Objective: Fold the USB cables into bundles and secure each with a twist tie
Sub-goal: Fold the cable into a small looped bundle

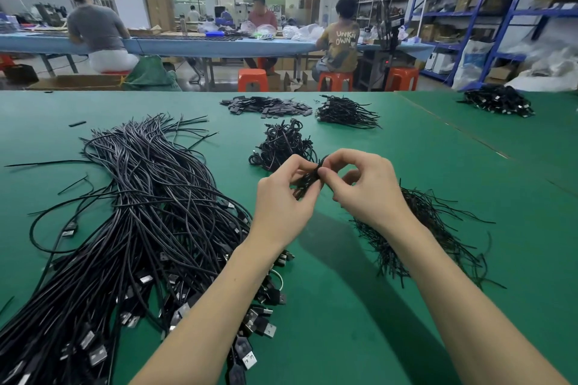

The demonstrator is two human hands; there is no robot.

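Note:
A small folded bundle of black USB cable is held above the green table between both hands. My left hand grips its lower part. My right hand pinches its top end with thumb and forefinger; whether a twist tie is between those fingers I cannot tell. A big heap of loose black USB cables lies to the left, plugs toward me. A pile of thin black twist ties lies under my right wrist. A heap of tied bundles sits just beyond my hands.
Farther back on the green table lie a pile of small flat black parts and two more cable piles. Beyond the far edge, people sit at a blue workbench on orange stools; blue shelving stands at right.

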